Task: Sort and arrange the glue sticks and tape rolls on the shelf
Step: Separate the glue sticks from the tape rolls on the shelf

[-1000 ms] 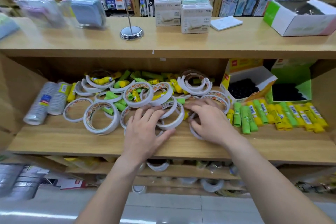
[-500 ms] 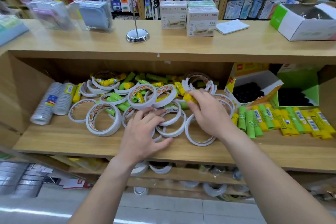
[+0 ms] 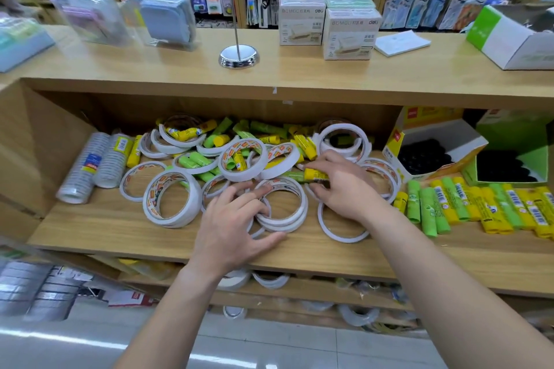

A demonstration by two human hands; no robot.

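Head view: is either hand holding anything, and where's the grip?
Right hand pinches a yellow glue stick by its right end. Left hand lies spread on the tape rolls, holding nothing.

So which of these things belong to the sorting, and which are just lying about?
In the job: tape rolls, loose glue sticks, sorted glue sticks, yellow glue stick in right hand, left hand on rolls.
Lying about: white boxes, chrome stand, notepad.

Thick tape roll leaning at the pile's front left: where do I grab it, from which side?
I'd pinch the thick tape roll at its near rim, thumb in the open core, fingers on the outer band, from the front and above. It sits tilted, hole facing up and forward, that rim uncovered; the left hand is nearest.
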